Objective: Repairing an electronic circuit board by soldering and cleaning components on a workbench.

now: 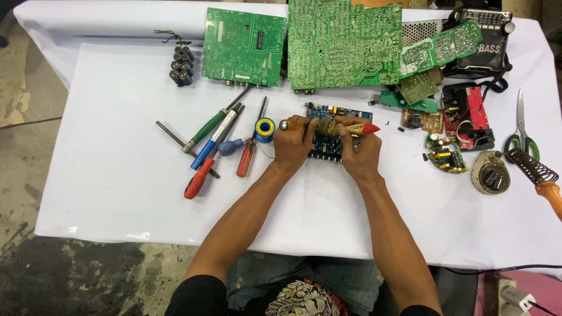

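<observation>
A small blue circuit board (335, 133) is worked on with both hands at the middle of a white-covered table (117, 193).

Largest to smallest: a big green circuit board (344, 44) and a second green board (243, 47) are laid along the far edge. The blue board is lying flat near the table's centre, partly covered by the hands. The left hand (294, 143) is curled shut around an amber-handled tool (298, 124) held crosswise over the board. The right hand (358, 153) is closed on a red-tipped tool (360, 129) just beside it. A row of screwdrivers (213, 143) and a solder spool (264, 129) are set to the left.
</observation>
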